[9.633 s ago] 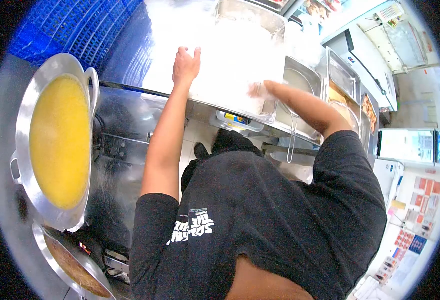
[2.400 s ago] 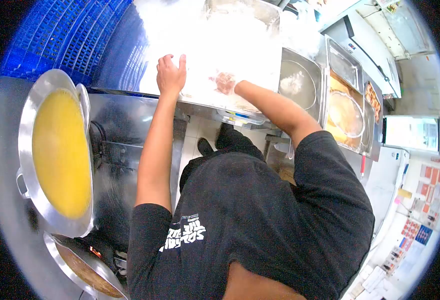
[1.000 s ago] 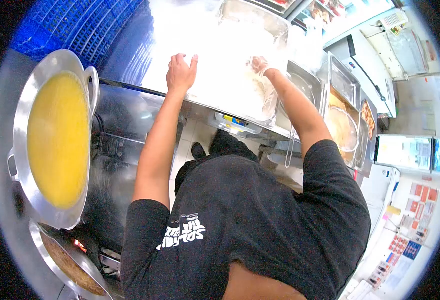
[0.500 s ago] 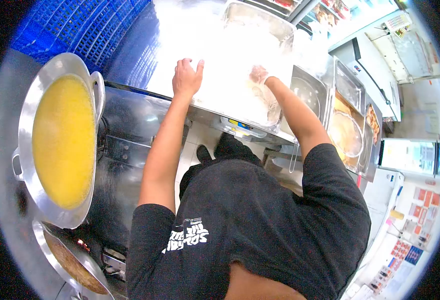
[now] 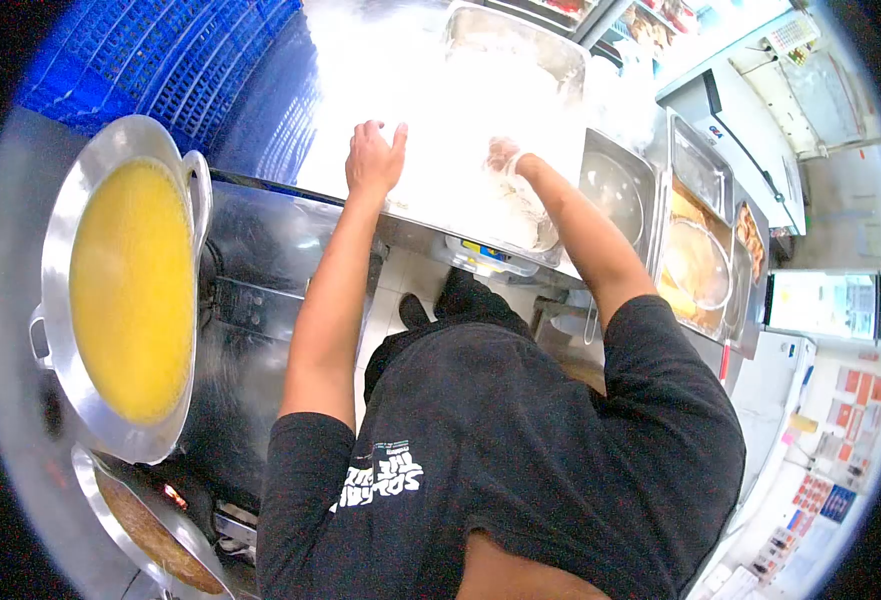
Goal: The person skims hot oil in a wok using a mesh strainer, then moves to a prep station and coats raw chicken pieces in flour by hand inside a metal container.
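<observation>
My left hand [image 5: 375,158] rests at the near side of the overexposed metal counter, thumb apart from the fingers, with nothing in it. Over a metal tray [image 5: 572,75] of white powder [image 5: 505,90] is my right hand [image 5: 503,156]. Its fingers are curled and coated in white, at the powder near the tray's front part. Pale, powder-covered pieces [image 5: 530,222] lie just in front of it. Glare hides whether the right fingers hold anything.
At the left stands a large wok [image 5: 55,260] of yellow liquid [image 5: 130,290], above a second pan [image 5: 155,530] of brown liquid. Blue baskets [image 5: 170,60] are at the back left. Right of the tray are a pan with a round strainer [image 5: 615,190] and a tray with another strainer [image 5: 695,265].
My right hand has shifted slightly left over the powder since half a second ago; earlier it was lower right, then further left. My left hand stays in nearly the same place.
</observation>
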Available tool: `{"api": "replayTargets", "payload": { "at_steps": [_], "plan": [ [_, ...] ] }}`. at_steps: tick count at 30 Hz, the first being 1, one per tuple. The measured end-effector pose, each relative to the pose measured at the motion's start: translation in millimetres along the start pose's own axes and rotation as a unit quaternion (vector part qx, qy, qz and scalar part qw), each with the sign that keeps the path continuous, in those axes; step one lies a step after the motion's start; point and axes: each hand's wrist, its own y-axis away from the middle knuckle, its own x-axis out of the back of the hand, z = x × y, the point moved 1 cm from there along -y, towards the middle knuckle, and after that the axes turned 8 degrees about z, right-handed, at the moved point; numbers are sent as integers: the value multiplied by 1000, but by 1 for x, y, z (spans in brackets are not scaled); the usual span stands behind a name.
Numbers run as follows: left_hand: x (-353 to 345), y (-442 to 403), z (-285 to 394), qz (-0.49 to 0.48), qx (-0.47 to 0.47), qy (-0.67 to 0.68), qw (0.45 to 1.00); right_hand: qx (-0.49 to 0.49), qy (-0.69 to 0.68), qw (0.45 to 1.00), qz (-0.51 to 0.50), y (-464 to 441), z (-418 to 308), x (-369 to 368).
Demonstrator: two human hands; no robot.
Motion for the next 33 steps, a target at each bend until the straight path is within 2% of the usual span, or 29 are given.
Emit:
{"api": "replayTargets", "payload": {
  "at_steps": [3,6,8,9,12,15,16,17,19,20,21,23,25,27,29,30,31,33],
  "plan": [
    [0,0,-1,12,-4,3,1000,58,39,996,58,17,23,3],
    [-1,0,2,55,-49,14,997,75,95,973,194,43,12,14],
    [-2,-4,7,108,-97,36,989,8,14,994,108,53,-9,46],
    [-4,-7,14,118,-89,79,986,-27,-30,997,62,58,-22,61],
    [-4,-20,66,128,-52,229,964,-93,-175,967,159,66,-26,76],
    [-10,-21,110,157,-59,311,935,-74,-103,957,262,60,-33,72],
    [-16,-15,123,195,-59,317,926,-89,-119,950,276,45,-29,31],
    [-27,-8,130,195,-103,291,931,-104,-135,941,291,29,-24,-10],
    [-58,14,136,193,-191,242,932,-184,-194,918,294,42,-68,52],
    [-60,14,130,257,-182,241,918,-210,-233,900,301,49,-83,67],
    [-58,6,123,291,-159,311,891,-226,-260,882,323,54,-90,75],
    [-40,18,133,328,-114,285,893,-225,-291,849,379,61,-97,86],
    [-42,32,157,234,-207,184,932,-256,-309,847,350,75,-108,94],
    [-47,14,154,228,-187,238,925,-340,-265,879,205,93,-104,149],
    [-44,1,129,188,-154,242,939,-348,-205,885,232,110,-71,133],
    [-42,-9,109,126,-129,257,949,-326,-220,896,204,139,-56,160],
    [-32,-13,95,79,-73,203,973,-305,-235,906,176,172,-40,188],
    [-22,-21,54,29,-59,119,991,-280,-202,903,255,213,-3,175]
  ]
}}
